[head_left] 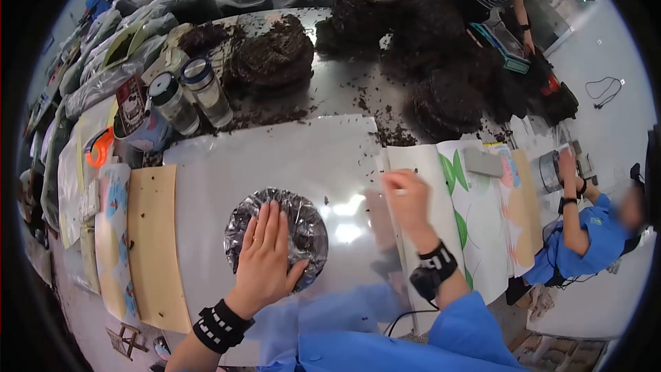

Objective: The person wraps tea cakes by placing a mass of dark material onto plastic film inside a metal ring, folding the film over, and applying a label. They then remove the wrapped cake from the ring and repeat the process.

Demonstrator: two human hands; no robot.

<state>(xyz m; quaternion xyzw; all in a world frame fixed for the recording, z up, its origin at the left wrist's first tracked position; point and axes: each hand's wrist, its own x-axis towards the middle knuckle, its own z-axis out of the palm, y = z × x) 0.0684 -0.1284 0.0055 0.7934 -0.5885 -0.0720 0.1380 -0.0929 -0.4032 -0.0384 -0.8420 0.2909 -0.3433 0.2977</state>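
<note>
My left hand [264, 251] lies flat, fingers stretched out, on top of a round package wrapped in crinkled silver foil [311, 224]. The package rests on a smooth, shiny work surface [213, 165]. To its right, my right hand [407, 200] is raised above the surface, apart from the foil. Its fingers are curled into a loose fist, slightly smeared by motion, and I see nothing in it. Both wrists wear black bands with pale patches.
Dark, crumbly round cakes [272, 55] are piled behind, with loose crumbs around them. Two lidded clear jars [206, 93], an orange tape dispenser [100, 147] and a beige board [153, 234] stand left. Printed sheets [441, 220] lie right. Two co-workers [585, 234] are nearby.
</note>
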